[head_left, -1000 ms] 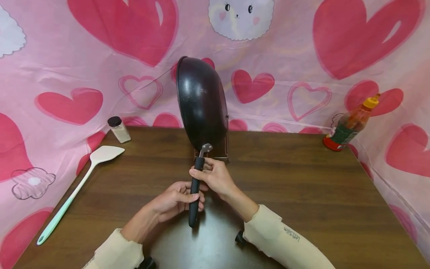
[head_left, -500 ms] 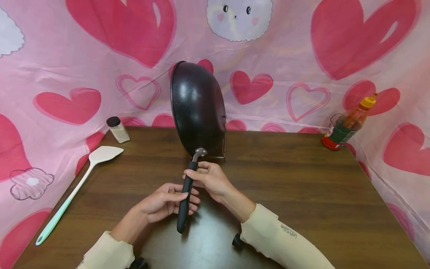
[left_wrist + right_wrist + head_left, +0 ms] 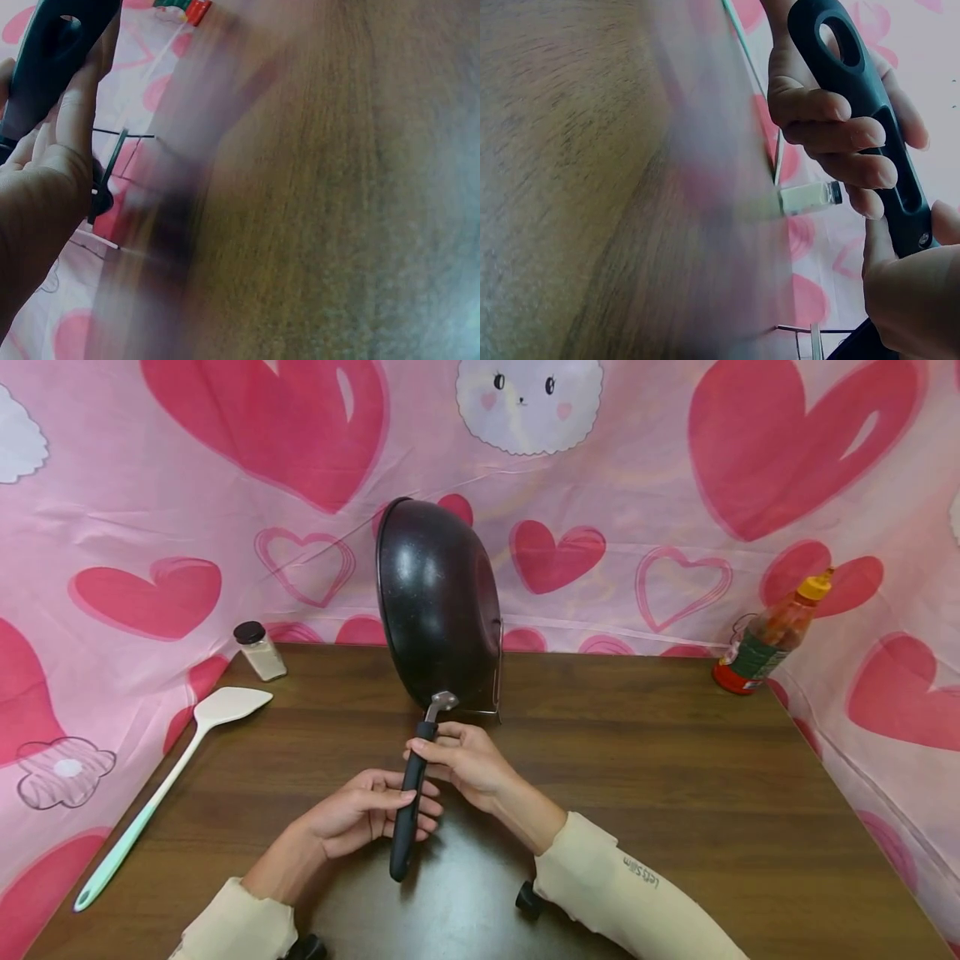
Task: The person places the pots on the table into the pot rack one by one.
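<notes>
A dark wok stands tilted on its side at the back middle in the head view, rim to the left and rounded underside toward the right. Its black handle slants down toward me. My right hand pinches the handle's upper end, just below the metal bracket. Lower down, my left hand holds it between thumb and fingers. In the right wrist view the handle shows its hanging hole, with left fingers curled around it. A thin wire rack is partly hidden behind the wok.
A white spatula with a pale green handle lies along the table's left side. Behind it stands a small black-capped jar. At the back right is a red sauce bottle with a yellow cap. A pink heart-patterned cloth encloses the table.
The wok and both hands have shifted a little left and toward me, and the handle's lower end has swung left. Both hands keep their hold.
</notes>
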### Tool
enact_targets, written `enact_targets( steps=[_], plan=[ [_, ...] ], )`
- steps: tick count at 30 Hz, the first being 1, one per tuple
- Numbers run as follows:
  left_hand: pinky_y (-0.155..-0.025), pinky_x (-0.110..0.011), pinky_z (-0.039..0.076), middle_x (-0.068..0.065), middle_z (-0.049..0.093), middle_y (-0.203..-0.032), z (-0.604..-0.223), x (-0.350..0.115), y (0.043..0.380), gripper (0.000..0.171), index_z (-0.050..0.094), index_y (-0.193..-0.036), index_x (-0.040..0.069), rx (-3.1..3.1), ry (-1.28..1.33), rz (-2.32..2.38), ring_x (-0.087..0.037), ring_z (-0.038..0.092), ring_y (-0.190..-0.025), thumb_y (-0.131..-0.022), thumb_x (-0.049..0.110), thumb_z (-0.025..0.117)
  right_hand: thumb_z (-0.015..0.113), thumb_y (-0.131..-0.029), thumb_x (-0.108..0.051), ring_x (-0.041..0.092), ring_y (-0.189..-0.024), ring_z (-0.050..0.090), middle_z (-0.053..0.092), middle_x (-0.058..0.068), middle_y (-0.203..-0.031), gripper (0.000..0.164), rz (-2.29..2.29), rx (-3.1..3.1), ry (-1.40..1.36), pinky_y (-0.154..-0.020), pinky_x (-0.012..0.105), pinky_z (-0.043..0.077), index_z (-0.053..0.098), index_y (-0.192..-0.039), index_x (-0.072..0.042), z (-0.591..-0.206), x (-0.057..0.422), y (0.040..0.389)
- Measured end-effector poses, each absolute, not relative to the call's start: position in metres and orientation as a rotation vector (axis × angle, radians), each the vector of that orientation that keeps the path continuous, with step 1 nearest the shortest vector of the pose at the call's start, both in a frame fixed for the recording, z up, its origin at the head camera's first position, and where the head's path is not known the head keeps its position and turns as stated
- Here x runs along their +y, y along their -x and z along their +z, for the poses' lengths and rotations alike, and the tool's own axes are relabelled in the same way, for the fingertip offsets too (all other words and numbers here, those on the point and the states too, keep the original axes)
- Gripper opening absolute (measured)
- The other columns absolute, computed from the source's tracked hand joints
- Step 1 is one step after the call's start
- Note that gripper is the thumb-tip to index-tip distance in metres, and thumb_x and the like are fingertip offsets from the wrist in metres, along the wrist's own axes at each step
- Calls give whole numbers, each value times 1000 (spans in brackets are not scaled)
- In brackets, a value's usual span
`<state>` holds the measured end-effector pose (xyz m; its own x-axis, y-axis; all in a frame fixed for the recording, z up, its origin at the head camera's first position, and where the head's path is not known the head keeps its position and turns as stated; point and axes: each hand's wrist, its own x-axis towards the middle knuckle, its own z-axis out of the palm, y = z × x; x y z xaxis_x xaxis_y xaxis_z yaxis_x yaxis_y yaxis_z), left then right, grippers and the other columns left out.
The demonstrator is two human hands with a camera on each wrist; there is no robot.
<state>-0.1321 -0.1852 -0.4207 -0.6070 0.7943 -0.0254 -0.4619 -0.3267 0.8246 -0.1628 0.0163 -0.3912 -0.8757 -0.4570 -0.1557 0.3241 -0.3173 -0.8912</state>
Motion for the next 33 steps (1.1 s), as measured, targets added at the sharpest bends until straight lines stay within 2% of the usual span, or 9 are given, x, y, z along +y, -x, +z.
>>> enact_targets(
  steps=[4, 7, 10, 12, 14, 17, 22, 26, 33],
  plan=[
    [-99, -44, 53, -20, 70, -119, -423, -188, 134, 30, 61, -128, -7, 1082, -519, 2002, -28, 70, -109, -106, 1, 41, 62, -99, 1, 20, -96, 69, 70, 17, -105, 24, -2205, 1401, 172, -99, 39, 53, 55, -120, 11, -392, 18, 162],
    [-99, -44, 52, -20, 70, -119, -423, -190, 136, 31, 64, -126, -5, 1095, -529, 1999, -28, 70, -109, -107, 0, 40, 60, -99, 2, 21, -102, 69, 67, 25, -118, 27, -2193, 1368, 175, -102, 38, 50, 53, -124, 11, -393, 20, 162],
    [-99, -45, 52, -20, 70, -119, -424, -190, 138, 30, 63, -126, -5, 1111, -530, 1995, -28, 70, -109, -107, 1, 41, 59, -99, 3, 21, -102, 68, 67, 24, -117, 28, -2186, 1366, 171, -101, 38, 51, 53, -125, 12, -394, 22, 164],
    [-99, -45, 53, -19, 70, -119, -424, -192, 140, 30, 61, -128, -6, 1134, -521, 1996, -28, 70, -109, -107, 2, 41, 60, -99, 3, 20, -100, 68, 69, 18, -112, 28, -2178, 1370, 165, -102, 39, 51, 52, -125, 11, -395, 26, 165],
    [-99, -45, 53, -18, 70, -119, -424, -194, 141, 31, 57, -132, -8, 1161, -508, 2000, -28, 69, -109, -108, 4, 41, 59, -98, 3, 19, -96, 68, 69, 12, -106, 28, -2164, 1362, 162, -100, 40, 51, 51, -125, 10, -396, 31, 167],
    [-98, -44, 53, -16, 70, -120, -423, -197, 142, 34, 51, -137, -11, 1209, -468, 2010, -27, 69, -110, -109, 7, 41, 57, -99, 5, 19, -94, 69, 69, 11, -104, 31, -2149, 1332, 158, -100, 41, 52, 47, -128, 11, -400, 44, 169],
    [-96, -42, 55, -17, 70, -120, -421, -202, 143, 29, 59, -129, -3, 1293, -356, 2045, -28, 69, -112, -110, 9, 43, 54, -100, 6, 21, -99, 70, 70, 14, -108, 40, -2159, 1293, 155, -98, 40, 53, 40, -136, 17, -404, 67, 170],
    [-97, -42, 54, -19, 69, -122, -419, -203, 144, 25, 65, -124, 3, 1342, -278, 2042, -31, 67, -114, -109, 12, 47, 54, -101, 4, 23, -100, 70, 71, 16, -109, 31, -2162, 1285, 161, -96, 39, 55, 48, -130, 14, -409, 87, 170],
    [-95, -43, 55, -16, 70, -117, -414, -205, 142, 24, 67, -121, 4, 1546, -217, 1970, -29, 69, -107, -107, 17, 53, 56, -103, -3, 26, -104, 69, 71, 14, -110, 12, -2161, 1326, 217, -97, 41, 54, 65, -112, -2, -407, 126, 173]
  ],
)
